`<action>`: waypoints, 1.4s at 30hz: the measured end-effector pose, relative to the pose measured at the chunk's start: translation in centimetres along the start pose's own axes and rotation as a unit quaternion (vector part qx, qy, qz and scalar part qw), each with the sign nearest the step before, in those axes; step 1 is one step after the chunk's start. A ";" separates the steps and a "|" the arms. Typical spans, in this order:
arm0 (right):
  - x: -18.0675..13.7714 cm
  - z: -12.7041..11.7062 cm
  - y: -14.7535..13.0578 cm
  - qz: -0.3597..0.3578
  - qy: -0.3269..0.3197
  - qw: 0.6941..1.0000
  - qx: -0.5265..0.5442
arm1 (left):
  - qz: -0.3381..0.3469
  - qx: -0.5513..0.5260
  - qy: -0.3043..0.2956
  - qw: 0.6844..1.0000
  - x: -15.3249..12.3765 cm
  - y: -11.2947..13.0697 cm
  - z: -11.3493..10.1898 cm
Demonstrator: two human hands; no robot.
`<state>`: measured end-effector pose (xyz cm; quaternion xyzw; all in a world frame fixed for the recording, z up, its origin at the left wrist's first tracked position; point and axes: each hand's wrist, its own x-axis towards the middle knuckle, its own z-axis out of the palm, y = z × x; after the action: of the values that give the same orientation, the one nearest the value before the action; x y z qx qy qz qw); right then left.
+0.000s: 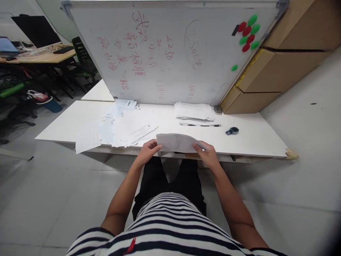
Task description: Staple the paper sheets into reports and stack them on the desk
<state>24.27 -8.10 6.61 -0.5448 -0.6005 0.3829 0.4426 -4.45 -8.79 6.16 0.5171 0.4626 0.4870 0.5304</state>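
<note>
A sheet of paper (176, 143) with a faint round stamp near its top edge is held up at the table's front edge, bowed between both hands. My left hand (149, 151) pinches its left end between thumb and fingers. On the other side, my right hand (207, 153) grips its right end, the thumb on the near face. To the left lie loose papers (130, 128), spread and overlapping, one sheet hanging past the edge. Beyond the held sheet sits a neater paper stack (194, 111), with a thin black-and-white strip (199, 124) just in front of it.
The white table (253, 142) meets an upright whiteboard (165, 53) with red writing and several round magnets. A small dark blue object (232, 131) lies to the right, a grey item (217, 110) by the board. Cardboard boxes (282, 71) are stacked at the right. A blue bin (52, 104) stands left.
</note>
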 end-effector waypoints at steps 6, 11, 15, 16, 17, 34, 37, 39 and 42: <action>2.2 2.5 0.1 -0.056 -0.030 0.998 -0.011 | 0.004 0.110 0.004 0.994 2.0 0.3 -0.7; 3.3 4.9 1.9 0.030 -0.020 0.999 0.009 | -0.008 0.174 -0.020 0.984 3.0 -1.9 -0.4; 3.5 5.3 1.9 0.034 0.011 0.999 0.034 | 0.018 0.136 0.055 0.989 3.4 -2.6 0.2; 3.5 5.4 1.9 0.032 0.013 0.999 0.036 | 0.023 0.123 0.062 0.990 3.5 -2.7 0.4; 3.4 5.6 2.1 0.034 0.011 0.999 0.036 | 0.024 0.115 0.066 0.991 3.5 -2.9 0.6; -1.4 3.0 5.6 0.013 0.000 0.999 -0.042 | 0.017 0.118 0.064 0.991 1.6 -4.1 3.6; -3.5 1.2 6.3 0.123 0.068 0.990 -0.009 | 0.081 0.170 0.025 0.982 2.5 -2.9 3.4; -4.8 0.1 7.0 0.185 0.095 0.978 0.026 | 0.116 0.283 0.023 0.952 3.9 -2.8 3.0; -6.1 -1.3 8.0 0.227 0.094 0.967 0.066 | 0.150 0.473 0.006 0.868 6.5 -3.7 2.4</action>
<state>28.15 -13.28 -1.19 -0.6704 -0.3900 0.4590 0.4334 -1.34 -2.52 2.68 0.7664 0.5577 0.2862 0.1402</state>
